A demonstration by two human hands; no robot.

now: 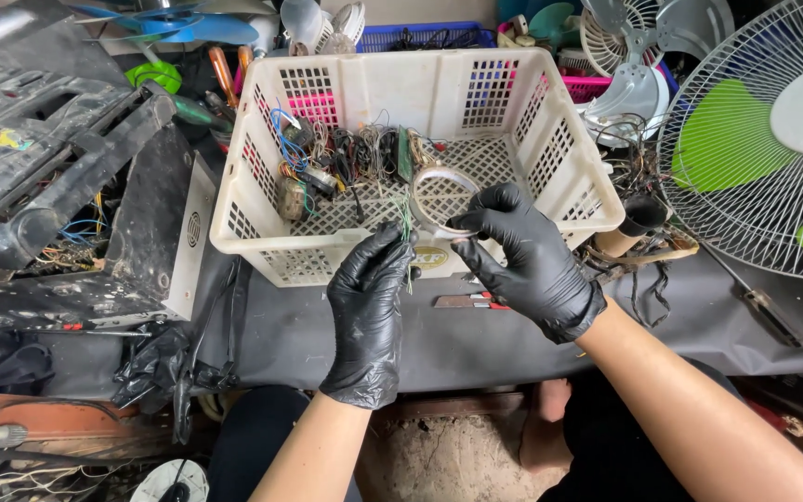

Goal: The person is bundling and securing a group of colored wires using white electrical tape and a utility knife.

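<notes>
Tape, a pale translucent roll (445, 198) shaped as a thin ring, was held up in the right hand (522, 256), its black-gloved fingers (485, 223) pinched on the lower rim of the ring. It hung just above the front wall of the basket, well clear of the tabletop.

Largest of the things around the fingers was the white slotted plastic basket (532, 121), directly behind and beneath both hands, with a tangle of coloured wires and small electrical parts (336, 158) along its far-left floor. To the right of the right-hand fingers stood a desk fan with green blades behind a white wire guard (764, 139). Far left of the left-hand fingers lay a black dismantled plastic casing (58, 177). The dark grey tabletop (476, 344) ran beneath the wrists, and a small red-and-silver utility knife (467, 300) lay on it just below the right-hand fingers.

Smallest were the thin green wires (406, 223), gripped between the closed fingers of the left hand (371, 302), just left of the roll and nearly touching it.

Judging from this hold, the work would go best with the roll kept steady and the wire ends bunched tight and even beside the loose tape end, whose exact place could not be made out.
</notes>
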